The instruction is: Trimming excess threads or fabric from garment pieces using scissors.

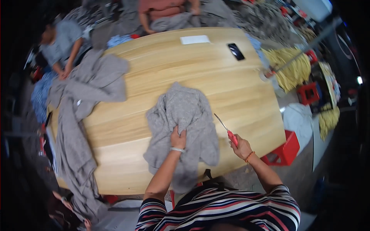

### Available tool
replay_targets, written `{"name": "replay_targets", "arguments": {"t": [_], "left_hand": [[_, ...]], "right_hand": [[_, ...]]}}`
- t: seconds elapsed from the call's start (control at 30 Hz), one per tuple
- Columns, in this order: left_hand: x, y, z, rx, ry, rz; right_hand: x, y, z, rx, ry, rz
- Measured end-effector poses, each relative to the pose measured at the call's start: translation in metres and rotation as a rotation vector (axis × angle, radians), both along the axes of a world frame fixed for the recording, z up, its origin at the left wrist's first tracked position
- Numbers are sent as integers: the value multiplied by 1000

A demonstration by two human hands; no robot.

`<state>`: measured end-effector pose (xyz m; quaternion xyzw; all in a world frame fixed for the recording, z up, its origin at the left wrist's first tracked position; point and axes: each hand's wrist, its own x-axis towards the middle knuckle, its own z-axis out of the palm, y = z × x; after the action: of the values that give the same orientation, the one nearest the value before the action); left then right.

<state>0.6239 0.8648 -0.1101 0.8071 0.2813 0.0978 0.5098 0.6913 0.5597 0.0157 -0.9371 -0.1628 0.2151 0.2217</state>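
A grey knitted garment (192,107) lies bunched near the front middle of the wooden table (246,100), its lower end hanging over the near edge. My left hand (178,138) is closed on a fold of the knit at its middle. To the right of the garment, my right hand (241,148) grips a pair of red-handled scissors (232,138) above the tabletop. Their thin metal blades point up and left, and look closed. The tips are apart from the garment.
A long grey garment (77,127) covers the table's left side, with a person (65,42) at its far end. Another person (165,11) sits across the table. A phone (236,51) and white paper (195,39) lie at the back. Red stool (283,149) stands right.
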Motion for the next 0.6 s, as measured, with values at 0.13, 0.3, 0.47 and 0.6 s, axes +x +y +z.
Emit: {"name": "replay_targets", "arguments": {"t": [0.13,0.3,0.47,0.6], "left_hand": [[70,-75,58,-1035,16,190],[69,-56,110,-1136,-308,62],[-47,23,0,-772,-79,354],[-97,17,-5,-717,244,464]], "right_hand": [[8,-65,7,121,-60,-254],[11,-124,26,191,-151,-401],[7,-146,22,150,-87,-310],[-2,-141,9,49,-83,-157]]}}
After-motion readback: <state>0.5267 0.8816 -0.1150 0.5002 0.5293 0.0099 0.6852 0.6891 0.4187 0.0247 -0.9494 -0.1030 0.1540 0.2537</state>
